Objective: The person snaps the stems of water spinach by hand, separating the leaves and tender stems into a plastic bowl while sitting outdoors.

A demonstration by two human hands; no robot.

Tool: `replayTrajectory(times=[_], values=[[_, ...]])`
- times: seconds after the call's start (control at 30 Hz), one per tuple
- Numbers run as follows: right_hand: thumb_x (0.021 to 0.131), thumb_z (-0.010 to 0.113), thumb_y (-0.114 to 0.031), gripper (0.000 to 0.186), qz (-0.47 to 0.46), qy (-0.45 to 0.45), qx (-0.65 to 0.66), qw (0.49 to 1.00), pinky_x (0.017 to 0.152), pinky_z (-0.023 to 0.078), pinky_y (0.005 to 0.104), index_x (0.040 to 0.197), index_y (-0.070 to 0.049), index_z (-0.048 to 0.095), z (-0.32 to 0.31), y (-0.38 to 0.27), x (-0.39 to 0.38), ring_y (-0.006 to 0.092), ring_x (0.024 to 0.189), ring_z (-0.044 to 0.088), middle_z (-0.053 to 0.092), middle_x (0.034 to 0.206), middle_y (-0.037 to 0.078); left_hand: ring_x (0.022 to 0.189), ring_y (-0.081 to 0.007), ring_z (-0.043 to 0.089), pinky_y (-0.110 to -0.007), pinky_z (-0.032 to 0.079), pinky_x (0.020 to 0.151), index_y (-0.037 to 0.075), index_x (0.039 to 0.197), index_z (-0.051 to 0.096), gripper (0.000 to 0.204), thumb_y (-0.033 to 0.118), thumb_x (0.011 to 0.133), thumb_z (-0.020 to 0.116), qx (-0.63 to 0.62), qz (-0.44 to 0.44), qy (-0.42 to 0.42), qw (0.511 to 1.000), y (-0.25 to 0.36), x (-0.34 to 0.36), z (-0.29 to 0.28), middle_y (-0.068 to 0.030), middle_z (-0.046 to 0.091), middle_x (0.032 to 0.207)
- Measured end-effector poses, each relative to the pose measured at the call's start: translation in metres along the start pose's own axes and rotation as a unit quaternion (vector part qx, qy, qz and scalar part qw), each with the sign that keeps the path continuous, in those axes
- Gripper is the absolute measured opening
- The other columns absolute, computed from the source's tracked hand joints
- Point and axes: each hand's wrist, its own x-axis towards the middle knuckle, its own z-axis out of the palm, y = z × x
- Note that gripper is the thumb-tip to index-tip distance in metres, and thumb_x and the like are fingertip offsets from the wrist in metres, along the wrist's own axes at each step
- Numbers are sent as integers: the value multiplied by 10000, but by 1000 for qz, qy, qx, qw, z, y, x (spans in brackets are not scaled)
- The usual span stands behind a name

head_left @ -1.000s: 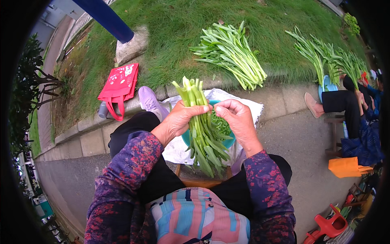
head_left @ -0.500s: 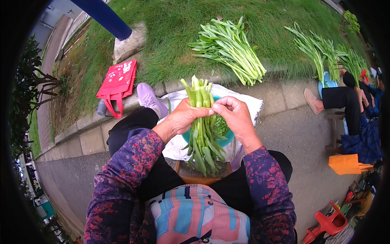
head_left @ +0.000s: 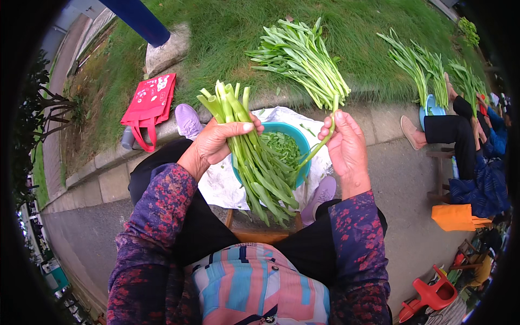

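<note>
- Two hands were busy in the head view, both the wearer's own, coming up from the lower edge in purple flowered sleeves.
- Left hand (head_left: pixel 219 142) was wrapped shut around a thick bundle of green stalks (head_left: pixel 254 162), gripping it near the cut ends. Those pale cut ends stuck up past the thumb and the leafy tips hung down toward the lap.
- Right hand (head_left: pixel 345 145) was apart from the left, with its fingers closed on a single green stalk (head_left: pixel 317 145). That stalk curved from the fingertips down to the bundle.
- Under both hands sat a teal bowl (head_left: pixel 301 145) with chopped green bits in it, resting on a white sheet (head_left: pixel 219 184) spread between the knees.
- Lavender shoes (head_left: pixel 188 120) poked out, one by the curb and one beside the sheet.
- Up on the grass (head_left: pixel 227 32) lay a loose pile of greens (head_left: pixel 300 57), well apart from the hands.
- Red tote bag (head_left: pixel 150 103) lay on the curb edge to the left, with a grey bottle (head_left: pixel 128 138) touching its handles.
- Off to the right another person (head_left: pixel 476 162) sat with more greens (head_left: pixel 433 73) laid out and a blue bowl (head_left: pixel 425 105) near their foot.
- Orange stool (head_left: pixel 457 216) and a small red chair (head_left: pixel 433 295) stood on the pavement at lower right.
</note>
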Motion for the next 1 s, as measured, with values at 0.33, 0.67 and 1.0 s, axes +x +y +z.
replayTrajectory(times=[0.33,0.67,1.0], values=[[912,551,-200,256,78,-52,65,993,601,419,267,1026,29,563,3,-7,2,142,661,505,571,796,68,957,-242,578,-392,464,879,31,1025,544,317,138,769,696,3,-10,-21,1000,-3,-2,1,-99,586,968],[893,580,-218,269,112,0,79,991,648,464,316,1008,24,604,2,-4,2,148,700,529,575,791,53,925,-223,579,-364,457,857,43,1019,529,305,115,772,692,19,-7,-25,999,-7,1,6,-101,609,953],[870,618,-193,264,151,-8,-52,987,681,464,270,1029,18,619,23,38,-5,123,736,553,643,959,82,749,-114,579,-256,467,701,33,889,602,190,64,749,727,97,49,113,988,-31,15,35,-25,608,840]])
